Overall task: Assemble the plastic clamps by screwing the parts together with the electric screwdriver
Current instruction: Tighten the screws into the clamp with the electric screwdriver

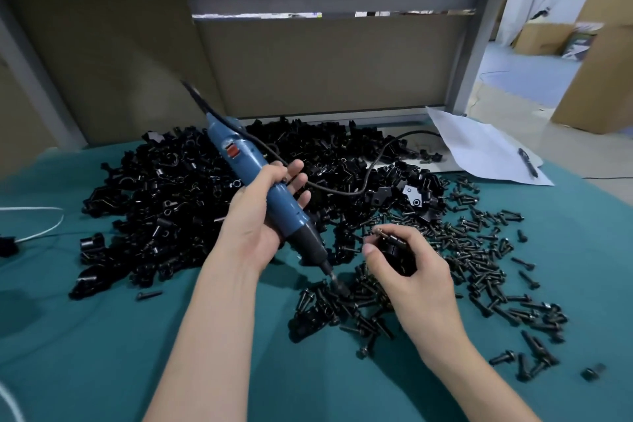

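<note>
While the left hand (250, 226) wraps its fingers round the screwdriver (239, 154), the right hand (418, 281), just right of the screwdriver's tip, grips a black clamp (400, 259).

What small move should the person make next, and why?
Probably bring the screwdriver tip up to the screw standing out of the clamp in the right hand: the left hand holds it low among loose screws.
</note>
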Available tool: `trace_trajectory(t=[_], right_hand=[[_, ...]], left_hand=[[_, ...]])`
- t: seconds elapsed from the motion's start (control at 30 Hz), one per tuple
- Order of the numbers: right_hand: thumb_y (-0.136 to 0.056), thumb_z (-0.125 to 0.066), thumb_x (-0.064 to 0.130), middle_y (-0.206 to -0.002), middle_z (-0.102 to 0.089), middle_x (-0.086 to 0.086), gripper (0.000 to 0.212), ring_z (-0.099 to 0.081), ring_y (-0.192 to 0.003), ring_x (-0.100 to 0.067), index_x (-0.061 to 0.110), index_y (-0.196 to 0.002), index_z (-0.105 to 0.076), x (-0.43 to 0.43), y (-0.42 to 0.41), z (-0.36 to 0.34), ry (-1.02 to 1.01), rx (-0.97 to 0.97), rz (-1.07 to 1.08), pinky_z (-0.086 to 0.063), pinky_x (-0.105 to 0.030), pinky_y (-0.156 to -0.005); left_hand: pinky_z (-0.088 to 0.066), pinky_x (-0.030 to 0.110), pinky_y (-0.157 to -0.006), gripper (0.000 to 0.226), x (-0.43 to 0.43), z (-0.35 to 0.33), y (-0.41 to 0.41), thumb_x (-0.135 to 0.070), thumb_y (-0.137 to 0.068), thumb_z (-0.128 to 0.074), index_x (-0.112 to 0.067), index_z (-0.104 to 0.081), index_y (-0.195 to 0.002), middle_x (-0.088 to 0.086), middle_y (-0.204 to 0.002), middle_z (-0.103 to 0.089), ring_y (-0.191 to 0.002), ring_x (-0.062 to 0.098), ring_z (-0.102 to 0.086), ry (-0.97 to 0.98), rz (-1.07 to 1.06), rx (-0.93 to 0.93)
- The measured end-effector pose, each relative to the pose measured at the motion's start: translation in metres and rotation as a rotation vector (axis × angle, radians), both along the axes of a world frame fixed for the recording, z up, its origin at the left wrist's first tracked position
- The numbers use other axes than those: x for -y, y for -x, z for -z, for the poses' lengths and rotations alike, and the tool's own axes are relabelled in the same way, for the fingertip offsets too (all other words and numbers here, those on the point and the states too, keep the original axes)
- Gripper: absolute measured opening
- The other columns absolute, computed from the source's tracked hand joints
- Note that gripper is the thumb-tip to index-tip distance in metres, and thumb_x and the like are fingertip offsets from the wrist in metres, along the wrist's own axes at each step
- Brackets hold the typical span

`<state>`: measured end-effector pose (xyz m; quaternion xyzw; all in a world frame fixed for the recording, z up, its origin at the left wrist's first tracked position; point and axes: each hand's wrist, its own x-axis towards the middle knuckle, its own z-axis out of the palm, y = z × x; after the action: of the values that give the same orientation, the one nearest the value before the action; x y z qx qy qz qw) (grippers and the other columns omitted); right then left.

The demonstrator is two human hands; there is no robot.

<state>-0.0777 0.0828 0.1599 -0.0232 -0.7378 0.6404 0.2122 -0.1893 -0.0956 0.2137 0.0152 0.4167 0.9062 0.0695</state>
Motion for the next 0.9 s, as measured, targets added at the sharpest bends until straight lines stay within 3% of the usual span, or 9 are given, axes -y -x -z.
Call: trace_trajectory(t=[0.07, 0.2, 0.3, 0.5, 0.63, 0.7, 0.77, 0.83, 0.9], right_hand=[[-0.090, -0.077, 0.028, -0.098, -0.076, 0.015, 0.020, -0.072, -0.088, -0.005, 0.046, -0.100, -0.070, -0.002, 0.005, -0.010, 0.018, -0.017, -0.031, -0.055, -0.016, -0.077], [-0.092, -0.078, 0.021, -0.099, -0.079, 0.007, 0.015, -0.077, -0.090, -0.018, 0.031, -0.103, -0.076, 0.003, 0.038, -0.047, 0.033, -0.025, -0.183, -0.062, -0.037, -0.090], [-0.091, -0.078, 0.020, -0.100, -0.078, 0.007, 0.019, -0.076, -0.092, -0.014, 0.026, -0.109, -0.074, 0.015, 0.064, -0.072, -0.050, -0.038, -0.278, -0.063, -0.033, -0.087], [-0.090, -0.079, 0.023, -0.094, -0.078, 0.010, 0.019, -0.076, -0.083, -0.012, 0.029, -0.108, -0.074, 0.021, 0.078, -0.084, -0.210, -0.048, -0.282, -0.064, -0.035, -0.081], [-0.089, -0.079, 0.027, -0.100, -0.077, 0.012, 0.024, -0.073, -0.095, -0.007, 0.029, -0.112, -0.074, 0.012, 0.072, -0.071, -0.239, -0.013, -0.215, -0.060, -0.036, -0.092], [-0.089, -0.079, 0.029, -0.095, -0.076, 0.018, 0.021, -0.072, -0.088, -0.003, 0.036, -0.108, -0.072, 0.001, 0.062, -0.057, -0.239, 0.039, -0.177, -0.057, -0.023, -0.084], [-0.089, -0.079, 0.033, -0.092, -0.073, 0.025, 0.019, -0.069, -0.080, 0.003, 0.042, -0.104, -0.069, -0.009, 0.047, -0.040, -0.265, 0.110, -0.144, -0.049, -0.009, -0.069], [-0.090, -0.078, 0.034, -0.089, -0.074, 0.019, 0.018, -0.065, -0.068, 0.002, 0.042, -0.104, -0.069, -0.017, 0.032, -0.025, -0.249, 0.163, -0.112, -0.047, -0.012, -0.058], [-0.092, -0.077, 0.030, -0.093, -0.075, 0.019, 0.017, -0.065, -0.069, -0.002, 0.038, -0.105, -0.070, -0.021, 0.020, -0.014, -0.190, 0.161, -0.068, -0.050, -0.017, -0.057]], left_hand=[[-0.060, 0.043, -0.090, 0.014, -0.004, -0.001, -0.002, -0.011, -0.093, -0.065, -0.013, -0.060, -0.106, 0.013, -0.116, -0.074, -0.109, 0.027, -0.072, 0.040, 0.057, -0.030], [-0.061, 0.043, -0.084, 0.036, -0.012, -0.008, -0.008, -0.025, -0.082, -0.072, -0.012, -0.060, -0.113, 0.014, -0.119, -0.073, -0.108, 0.026, -0.072, 0.077, 0.147, -0.110], [-0.060, 0.037, -0.070, 0.026, -0.016, -0.011, -0.012, -0.027, -0.081, -0.075, -0.012, -0.070, -0.102, 0.008, -0.103, -0.076, -0.085, 0.019, -0.073, 0.090, 0.126, -0.123], [-0.060, 0.035, -0.067, 0.012, -0.018, -0.014, -0.014, -0.023, -0.092, -0.071, -0.013, -0.066, -0.097, 0.000, -0.074, -0.071, -0.068, 0.014, -0.069, 0.107, 0.072, -0.121], [-0.061, 0.038, -0.073, 0.008, -0.018, -0.014, -0.012, -0.022, -0.095, -0.069, -0.015, -0.066, -0.097, 0.008, -0.103, -0.077, -0.093, 0.022, -0.073, 0.089, 0.045, -0.141], [-0.061, 0.041, -0.081, 0.012, -0.014, -0.014, -0.010, -0.021, -0.095, -0.068, -0.013, -0.063, -0.102, 0.012, -0.109, -0.075, -0.103, 0.026, -0.072, 0.024, 0.033, -0.149], [-0.061, 0.043, -0.084, 0.015, -0.009, -0.016, -0.008, -0.021, -0.094, -0.070, -0.012, -0.062, -0.101, 0.009, -0.096, -0.075, -0.093, 0.024, -0.073, -0.050, 0.002, -0.131], [-0.061, 0.039, -0.077, 0.012, -0.006, -0.019, -0.006, -0.022, -0.093, -0.071, -0.013, -0.065, -0.086, 0.004, -0.080, -0.069, -0.075, 0.018, -0.070, -0.141, -0.036, -0.081], [-0.059, 0.032, -0.066, 0.020, -0.006, -0.020, -0.004, -0.020, -0.093, -0.068, -0.015, -0.061, -0.075, -0.001, -0.068, -0.060, -0.058, 0.012, -0.062, -0.259, -0.079, -0.002]])
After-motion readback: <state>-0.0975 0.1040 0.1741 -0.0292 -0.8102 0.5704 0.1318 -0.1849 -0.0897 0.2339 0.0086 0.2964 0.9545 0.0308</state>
